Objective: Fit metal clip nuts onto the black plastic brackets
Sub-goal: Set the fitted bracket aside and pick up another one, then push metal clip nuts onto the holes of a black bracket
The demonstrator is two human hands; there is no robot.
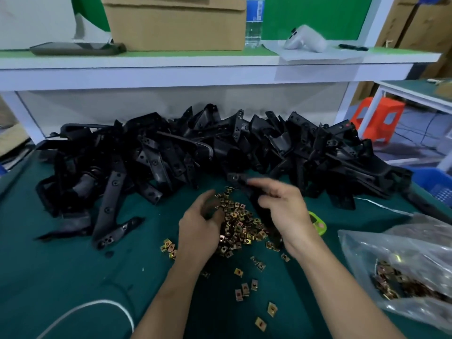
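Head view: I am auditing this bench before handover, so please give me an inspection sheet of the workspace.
surface: green mat, scattered with loose parts.
job's things: black brackets heaped along the back; clip nuts piled at centre, with strays toward the near edge; plastic bag holding more nuts at right.
clutter: small green object beside the right wrist.
grips: left hand curled over the nut pile, its hold hidden; right hand grips one bracket above the pile.
cables: white cable looping at the near left.
surroundings: shelf with cardboard box, water bottle and white device; orange stool at far right.
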